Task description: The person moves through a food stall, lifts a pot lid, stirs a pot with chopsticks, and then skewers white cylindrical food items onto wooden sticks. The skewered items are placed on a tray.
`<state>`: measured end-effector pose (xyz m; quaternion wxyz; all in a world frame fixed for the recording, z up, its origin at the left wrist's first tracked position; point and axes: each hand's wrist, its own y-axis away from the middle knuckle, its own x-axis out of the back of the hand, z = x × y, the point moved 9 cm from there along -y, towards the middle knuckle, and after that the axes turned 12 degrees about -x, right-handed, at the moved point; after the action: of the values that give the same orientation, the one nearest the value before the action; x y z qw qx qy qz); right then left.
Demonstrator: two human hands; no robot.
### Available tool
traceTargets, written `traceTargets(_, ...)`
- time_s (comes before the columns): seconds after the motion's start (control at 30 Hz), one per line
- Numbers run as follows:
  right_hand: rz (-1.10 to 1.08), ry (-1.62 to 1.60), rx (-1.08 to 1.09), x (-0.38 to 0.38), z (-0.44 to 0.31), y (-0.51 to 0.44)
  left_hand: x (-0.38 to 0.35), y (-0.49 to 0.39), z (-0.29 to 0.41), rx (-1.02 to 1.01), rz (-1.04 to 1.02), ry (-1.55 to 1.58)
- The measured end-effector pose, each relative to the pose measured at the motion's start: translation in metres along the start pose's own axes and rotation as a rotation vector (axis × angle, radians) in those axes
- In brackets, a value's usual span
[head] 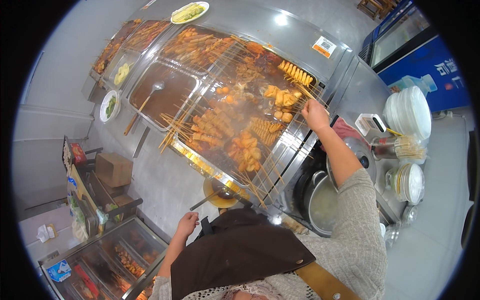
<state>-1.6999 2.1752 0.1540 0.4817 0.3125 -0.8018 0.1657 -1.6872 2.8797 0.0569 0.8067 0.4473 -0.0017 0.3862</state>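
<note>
My right hand [316,114] is closed around the sticks of a bundle of food skewers [296,73] at the right edge of a steaming metal tray [221,179]. The pale, folded food on these skewers rests over the dark broth. Beside it float yellow pouch-shaped pieces [281,96] and round balls [284,115]. Nearer me in the tray lie more skewers of folded food [212,123] and orange-yellow pieces [244,151]. My left hand [188,223] hangs near my apron, its fingers curled, with nothing visible in them. A ladle [139,108] rests across a pan of brown sauce [165,93].
A pot of pale liquid [325,206] and a glass lid [356,159] stand at my right. Beyond are wrapped bowls [408,112] and a metal can of sticks [388,147]. A yellow pan [218,193] sits below the tray. A glass-topped case [108,255] stands lower left.
</note>
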Motion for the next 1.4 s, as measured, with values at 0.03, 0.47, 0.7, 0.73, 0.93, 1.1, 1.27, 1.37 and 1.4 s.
traceTargets(0.03,0.004,0.020,0.024,-0.002,-0.001,0.001,-0.001,-0.001,0.001,-0.011,0.000,0.021)
traceTargets(0.47,-0.024,0.264,-0.026,-0.037,0.013,0.021,-0.003,-0.003,-0.007,-0.012,0.018,0.069)
traceTargets(0.7,-0.079,0.198,-0.057,-0.033,0.007,0.040,-0.001,0.000,-0.010,0.007,0.010,0.091)
traceTargets(0.73,-0.095,0.199,-0.075,-0.034,0.006,0.042,0.000,0.000,-0.012,0.028,0.009,0.122)
traceTargets(0.93,-0.143,0.160,-0.109,-0.038,0.005,0.049,0.005,0.003,-0.009,-0.005,0.032,0.046)
traceTargets(1.1,-0.210,0.182,-0.170,-0.049,0.014,0.043,0.004,0.003,-0.011,-0.016,0.021,0.000)
traceTargets(1.27,-0.244,0.211,-0.213,-0.057,0.019,0.036,0.004,0.002,-0.026,-0.016,0.025,0.040)
traceTargets(1.37,-0.253,0.214,-0.268,-0.062,0.024,0.034,0.007,0.004,-0.035,-0.013,0.042,0.032)
traceTargets(1.4,-0.256,0.214,-0.257,-0.063,0.023,0.033,0.008,0.005,-0.037,-0.015,0.040,0.028)
